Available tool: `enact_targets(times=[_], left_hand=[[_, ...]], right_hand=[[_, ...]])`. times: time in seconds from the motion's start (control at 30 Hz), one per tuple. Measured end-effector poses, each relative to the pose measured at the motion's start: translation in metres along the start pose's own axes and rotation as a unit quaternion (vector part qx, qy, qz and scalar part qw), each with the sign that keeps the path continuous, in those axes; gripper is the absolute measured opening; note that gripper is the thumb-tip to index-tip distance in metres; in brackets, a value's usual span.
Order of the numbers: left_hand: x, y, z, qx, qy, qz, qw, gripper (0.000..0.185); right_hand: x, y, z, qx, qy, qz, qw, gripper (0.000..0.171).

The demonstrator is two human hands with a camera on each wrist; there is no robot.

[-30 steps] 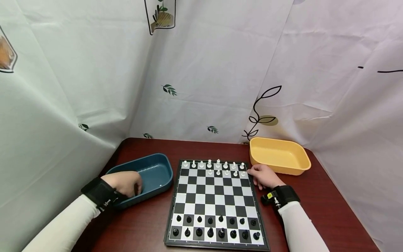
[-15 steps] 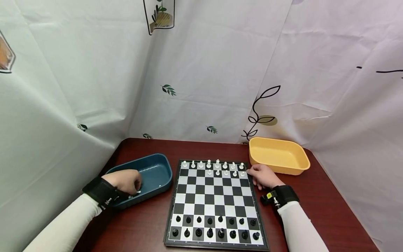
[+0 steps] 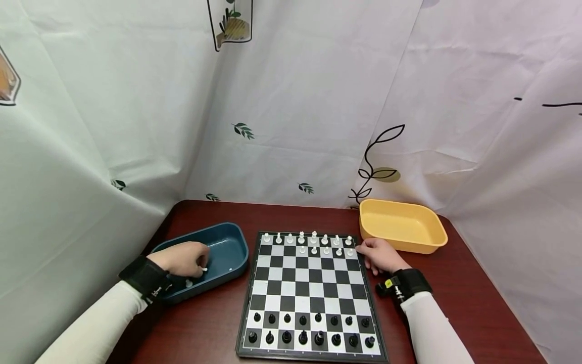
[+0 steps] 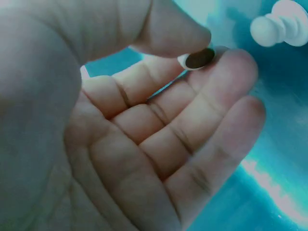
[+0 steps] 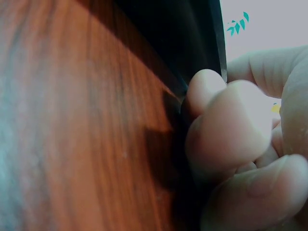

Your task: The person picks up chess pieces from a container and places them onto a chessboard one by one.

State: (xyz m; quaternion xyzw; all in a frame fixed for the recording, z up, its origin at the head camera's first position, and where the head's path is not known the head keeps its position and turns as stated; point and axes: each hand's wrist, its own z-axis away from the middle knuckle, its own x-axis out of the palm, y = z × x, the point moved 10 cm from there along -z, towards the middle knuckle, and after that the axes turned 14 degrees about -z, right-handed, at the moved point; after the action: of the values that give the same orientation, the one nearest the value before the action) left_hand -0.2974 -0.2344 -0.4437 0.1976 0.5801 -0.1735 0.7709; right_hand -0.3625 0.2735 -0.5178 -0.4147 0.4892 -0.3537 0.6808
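Observation:
My left hand is inside the blue tray, left of the chessboard. Thumb and forefinger pinch a small white chess piece, which shows at the fingertips in the head view. Another white piece lies loose on the tray floor close by. My right hand rests on the table at the board's far right edge, its curled fingers touching that edge and holding nothing. White pieces stand in the far two rows, with gaps in the second. Black pieces fill the near two rows.
A yellow tray sits at the far right of the dark red table, just behind my right hand. Patterned white sheets hang close round the table on three sides.
My left hand has lifted a little inside the blue tray and now shows a white piece pinched at its fingertips. The right hand and the board have not moved.

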Motion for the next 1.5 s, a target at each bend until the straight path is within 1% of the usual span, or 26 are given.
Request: enact_targets(times=[0.1, 0.2, 0.33, 0.43, 0.53, 0.63, 0.87, 1.03, 1.2, 1.3, 1.37, 1.5], left_hand=[[-0.001, 0.002, 0.0, 0.016, 0.005, 0.0, 0.9999, 0.014], [-0.002, 0.004, -0.001, 0.029, 0.01, -0.002, 0.9995, 0.016], [-0.005, 0.004, -0.002, 0.035, 0.017, 0.001, 0.9992, 0.017], [-0.007, 0.003, -0.002, 0.024, 0.023, 0.003, 0.9994, 0.017], [-0.012, 0.001, -0.003, 0.014, 0.036, -0.004, 0.9992, 0.019], [-0.02, 0.001, -0.004, 0.009, 0.06, -0.011, 0.9981, 0.02], [-0.043, 0.007, -0.006, 0.029, 0.128, -0.024, 0.9911, 0.017], [-0.054, 0.013, -0.011, 0.031, 0.166, -0.033, 0.9851, 0.017], [-0.069, 0.024, -0.02, 0.041, 0.2, -0.043, 0.9779, 0.016], [-0.079, 0.034, -0.028, 0.051, 0.216, -0.038, 0.9743, 0.016], [-0.085, 0.042, -0.033, 0.058, 0.221, -0.031, 0.9732, 0.014], [-0.092, 0.059, -0.044, 0.074, 0.222, -0.022, 0.972, 0.01]], right_hand=[[0.002, 0.002, 0.0, 0.003, -0.004, -0.001, 1.0, 0.033], [0.001, 0.003, 0.0, 0.006, -0.005, 0.001, 1.0, 0.033], [0.0, 0.003, -0.001, 0.004, -0.005, 0.002, 1.0, 0.033], [-0.001, 0.003, -0.002, 0.003, -0.003, 0.002, 1.0, 0.033], [-0.001, 0.002, -0.001, 0.002, 0.0, 0.005, 1.0, 0.032], [-0.001, 0.0, 0.0, -0.002, 0.001, 0.002, 1.0, 0.031], [0.001, -0.002, 0.002, -0.011, 0.001, 0.002, 1.0, 0.032], [0.001, -0.002, 0.001, -0.01, 0.0, 0.002, 1.0, 0.033], [0.001, 0.0, 0.0, -0.006, 0.001, 0.004, 1.0, 0.033], [-0.001, 0.0, 0.0, -0.005, 0.003, 0.006, 1.0, 0.034], [-0.001, 0.0, 0.0, -0.005, 0.004, 0.007, 1.0, 0.034], [-0.001, 0.0, 0.0, -0.006, 0.003, 0.004, 1.0, 0.033]])
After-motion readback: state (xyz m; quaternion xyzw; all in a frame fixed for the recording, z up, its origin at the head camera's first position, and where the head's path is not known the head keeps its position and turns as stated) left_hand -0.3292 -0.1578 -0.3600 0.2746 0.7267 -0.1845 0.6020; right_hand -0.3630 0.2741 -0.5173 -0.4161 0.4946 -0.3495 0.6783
